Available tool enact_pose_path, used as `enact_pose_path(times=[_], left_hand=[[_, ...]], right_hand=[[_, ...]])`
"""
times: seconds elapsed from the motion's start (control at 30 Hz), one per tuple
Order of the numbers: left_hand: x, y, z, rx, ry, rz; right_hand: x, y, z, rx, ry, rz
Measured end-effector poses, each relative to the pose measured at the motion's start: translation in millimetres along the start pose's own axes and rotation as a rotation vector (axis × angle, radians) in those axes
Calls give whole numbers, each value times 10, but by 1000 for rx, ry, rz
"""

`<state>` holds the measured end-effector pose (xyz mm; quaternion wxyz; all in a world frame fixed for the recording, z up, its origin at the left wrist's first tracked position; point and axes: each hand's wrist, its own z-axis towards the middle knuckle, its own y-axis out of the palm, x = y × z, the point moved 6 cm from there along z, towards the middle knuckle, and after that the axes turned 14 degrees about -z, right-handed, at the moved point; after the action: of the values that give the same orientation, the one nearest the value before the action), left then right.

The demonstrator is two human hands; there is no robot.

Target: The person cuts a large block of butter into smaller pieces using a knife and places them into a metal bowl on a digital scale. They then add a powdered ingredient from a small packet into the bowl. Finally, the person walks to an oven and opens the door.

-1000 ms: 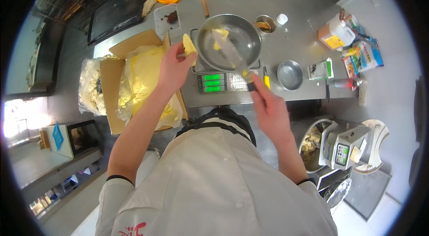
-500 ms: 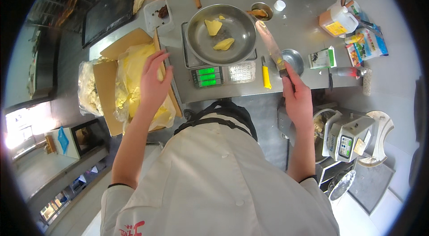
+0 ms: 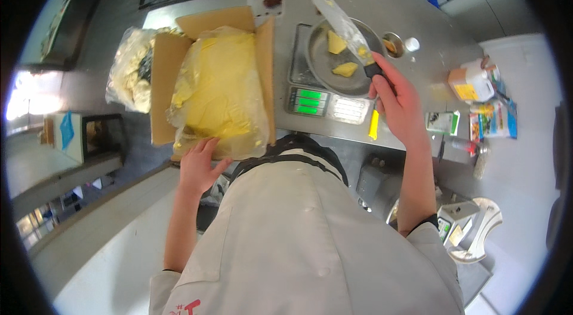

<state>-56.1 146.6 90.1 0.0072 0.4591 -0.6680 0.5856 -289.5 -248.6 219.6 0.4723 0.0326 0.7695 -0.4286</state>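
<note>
My right hand [image 3: 399, 97] grips the black handle of a palette knife [image 3: 346, 22], its long blade smeared with yellow and slanting up and left over a metal bowl [image 3: 322, 73]. Inside the bowl lie pieces of what looks like butter [image 3: 345, 69]. The bowl sits on a digital scale [image 3: 308, 101] with a lit green display. At left, a cardboard box [image 3: 161, 88] holds a large block of butter [image 3: 224, 85] in clear plastic. My left hand [image 3: 202, 166] rests with fingers apart on the plastic at the box's near edge.
A yellow-handled tool [image 3: 373, 125] lies right of the scale. Behind the box is a white tub [image 3: 266, 8] with dark bits. A small metal cup [image 3: 392, 45] stands beyond the bowl. A jug [image 3: 471, 83] and packets stand at right. A plastic bag [image 3: 128, 73] sits left of the box.
My right hand has raised the palette knife up and left over the bowl. My left hand has moved from the box's right side to its near edge. The view has shifted left.
</note>
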Motion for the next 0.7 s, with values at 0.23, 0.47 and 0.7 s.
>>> enact_pose_path(times=[0.23,0.47,0.7], left_hand=[[-292,274,-242,82,99,164],[-248,164,-213,76,42,64],[-272,226,-192,97,50,106]], right_hand=[[-1108,1388,466,-428,-473,-425],[-1355,3052,589,-744,-878,-1087],[-1132,3474,748,-773,-1089,-1159]])
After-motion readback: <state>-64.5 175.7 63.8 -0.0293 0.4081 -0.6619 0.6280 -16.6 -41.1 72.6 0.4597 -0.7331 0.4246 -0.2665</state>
